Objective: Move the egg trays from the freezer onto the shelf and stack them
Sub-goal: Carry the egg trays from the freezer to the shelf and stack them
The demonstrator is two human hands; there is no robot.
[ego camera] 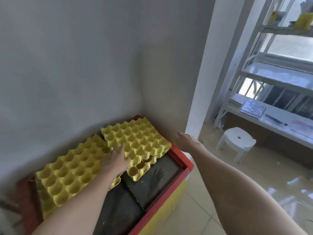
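Left hand (pixel 116 160) hiding tray (pixel 135 141) edge — shelf (pixel 277 77) blurred

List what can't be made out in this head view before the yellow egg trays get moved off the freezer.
- Left stack of egg trays: its count; motion blur smears its side.
- Right egg tray: the near edge under the left hand; grip unclear.
- Right hand: fingers blurred.
- Yellow items on the shelf: blurred, cut by the frame's right edge.
- Freezer: its near end is cut off below.
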